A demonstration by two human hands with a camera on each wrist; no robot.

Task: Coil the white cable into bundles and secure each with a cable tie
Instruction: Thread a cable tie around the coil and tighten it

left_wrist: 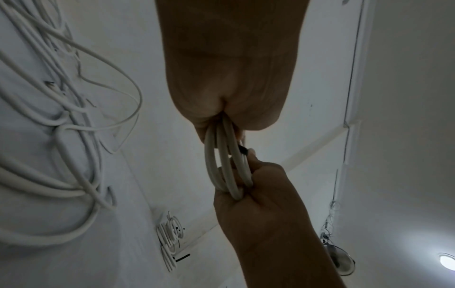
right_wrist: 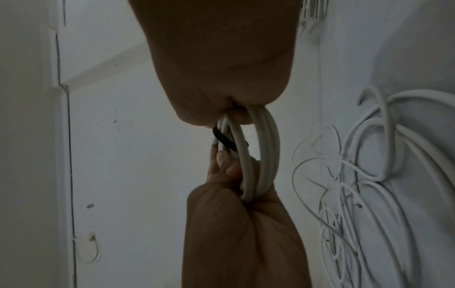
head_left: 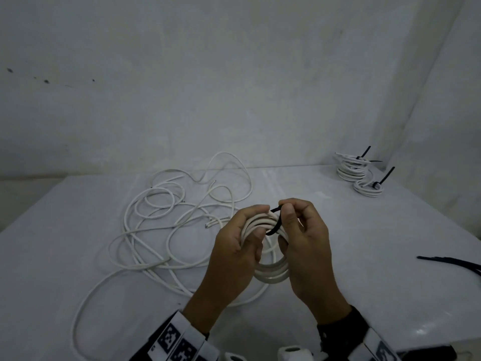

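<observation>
While tied bundles (head_left: 360, 173) sit at upper right and loose white cable (head_left: 166, 225) sprawls left of centre, both hands, left hand (head_left: 235, 246) and right hand (head_left: 304, 238), grip a coil (head_left: 270, 274), the right pinching a black cable tie (head_left: 276, 222) around it.

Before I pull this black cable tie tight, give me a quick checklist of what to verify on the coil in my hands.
1. Left hand grips the coiled white cable bundle: ok.
2. Black plastic cable tie wrapped over the strands: ok.
3. Right hand pinches the tie's end: ok.
4. Tail threaded through the tie's head: cannot tell, fingers hide it.
5. Loops lying together: ok.
6. Spare black cable ties on the white table: ok.
</observation>
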